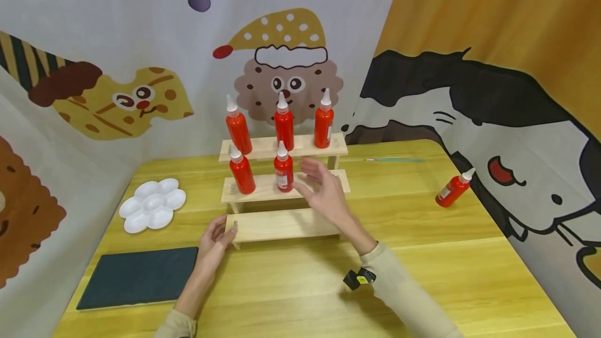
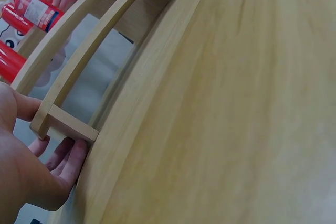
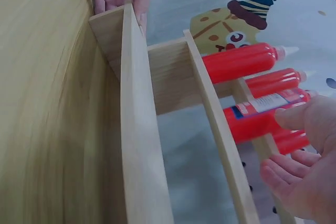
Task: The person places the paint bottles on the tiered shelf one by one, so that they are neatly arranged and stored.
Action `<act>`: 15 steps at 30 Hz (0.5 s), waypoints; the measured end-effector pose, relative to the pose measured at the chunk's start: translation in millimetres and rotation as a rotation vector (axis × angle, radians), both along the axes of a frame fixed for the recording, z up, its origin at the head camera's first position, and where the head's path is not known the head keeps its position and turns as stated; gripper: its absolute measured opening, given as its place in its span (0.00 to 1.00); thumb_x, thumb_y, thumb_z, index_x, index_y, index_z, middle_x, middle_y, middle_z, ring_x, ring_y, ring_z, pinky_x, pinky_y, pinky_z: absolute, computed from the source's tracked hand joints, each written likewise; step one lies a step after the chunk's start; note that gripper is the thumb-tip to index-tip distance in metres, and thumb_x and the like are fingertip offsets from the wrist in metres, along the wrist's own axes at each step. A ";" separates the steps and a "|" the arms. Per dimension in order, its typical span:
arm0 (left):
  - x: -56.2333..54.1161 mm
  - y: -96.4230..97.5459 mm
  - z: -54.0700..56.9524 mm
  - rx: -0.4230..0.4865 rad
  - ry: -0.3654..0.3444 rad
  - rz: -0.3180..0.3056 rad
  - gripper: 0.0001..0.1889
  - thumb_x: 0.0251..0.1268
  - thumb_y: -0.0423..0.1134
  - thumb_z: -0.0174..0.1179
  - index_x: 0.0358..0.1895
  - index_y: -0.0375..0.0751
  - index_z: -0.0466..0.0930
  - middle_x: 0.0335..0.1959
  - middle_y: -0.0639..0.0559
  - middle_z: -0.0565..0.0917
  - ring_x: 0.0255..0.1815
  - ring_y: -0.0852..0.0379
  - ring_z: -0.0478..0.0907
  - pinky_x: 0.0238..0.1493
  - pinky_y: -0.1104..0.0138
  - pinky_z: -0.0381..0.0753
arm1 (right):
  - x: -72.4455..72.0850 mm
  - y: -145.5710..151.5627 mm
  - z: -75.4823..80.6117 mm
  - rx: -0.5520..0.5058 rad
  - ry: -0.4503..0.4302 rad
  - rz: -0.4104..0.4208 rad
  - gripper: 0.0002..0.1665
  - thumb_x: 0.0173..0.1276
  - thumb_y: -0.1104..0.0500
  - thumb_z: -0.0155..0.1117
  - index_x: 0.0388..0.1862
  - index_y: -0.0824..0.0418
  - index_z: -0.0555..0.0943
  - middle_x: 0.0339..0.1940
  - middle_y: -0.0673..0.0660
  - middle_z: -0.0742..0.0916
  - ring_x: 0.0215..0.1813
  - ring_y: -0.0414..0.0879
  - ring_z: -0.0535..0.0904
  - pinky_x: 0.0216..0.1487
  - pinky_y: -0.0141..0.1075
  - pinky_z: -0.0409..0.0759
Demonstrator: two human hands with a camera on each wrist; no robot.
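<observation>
A three-step wooden display rack [image 1: 281,225] stands on the table. My left hand [image 1: 213,243] grips the left end of its lowest step, with the thumb on top and the fingers at the side [image 2: 65,163]. Beside a red squeeze bottle [image 1: 284,175] on the middle step is my right hand [image 1: 325,192], its fingers loosely extended and thumb apart, holding nothing. Whether the thumb touches that bottle I cannot tell. Another red bottle [image 1: 242,175] stands at the left of the middle step. Three more, including one at the right [image 1: 323,127], line the top step. All have white pointed caps.
A red bottle [image 1: 453,190] stands alone near the table's right edge. Behind it lies a thin brush [image 1: 395,160]. A white flower-shaped palette [image 1: 154,203] and a dark rectangular board [image 1: 138,278] lie at left. Printed curtains [image 1: 178,30] hang around the table.
</observation>
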State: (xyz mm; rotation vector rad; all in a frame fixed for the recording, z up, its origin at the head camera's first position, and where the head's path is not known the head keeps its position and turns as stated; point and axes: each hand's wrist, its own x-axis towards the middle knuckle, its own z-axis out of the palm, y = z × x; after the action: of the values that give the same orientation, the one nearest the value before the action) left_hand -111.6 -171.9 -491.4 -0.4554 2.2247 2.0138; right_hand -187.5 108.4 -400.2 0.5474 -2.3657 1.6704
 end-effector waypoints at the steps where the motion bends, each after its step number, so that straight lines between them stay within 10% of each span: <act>1: -0.7 0.0 0.3 -0.001 -0.001 -0.001 0.28 0.76 0.41 0.59 0.73 0.40 0.63 0.67 0.41 0.73 0.46 0.71 0.76 0.44 0.73 0.77 | 0.6 3.5 1.6 -0.001 0.013 -0.004 0.34 0.64 0.65 0.73 0.67 0.68 0.71 0.64 0.66 0.82 0.62 0.62 0.82 0.64 0.46 0.80; 15: 0.9 1.3 2.2 0.002 0.008 0.006 0.28 0.76 0.41 0.59 0.73 0.39 0.63 0.67 0.40 0.72 0.46 0.73 0.76 0.44 0.74 0.77 | 11.0 58.8 18.9 0.014 0.013 -0.129 0.30 0.69 0.64 0.69 0.68 0.65 0.71 0.63 0.64 0.82 0.64 0.59 0.80 0.66 0.48 0.78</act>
State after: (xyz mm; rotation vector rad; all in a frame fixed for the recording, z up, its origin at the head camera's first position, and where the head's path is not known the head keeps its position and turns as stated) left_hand -110.7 -170.7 -489.2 -0.4552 2.2287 2.0234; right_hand -176.5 167.2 -381.2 0.3970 -2.3506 1.5913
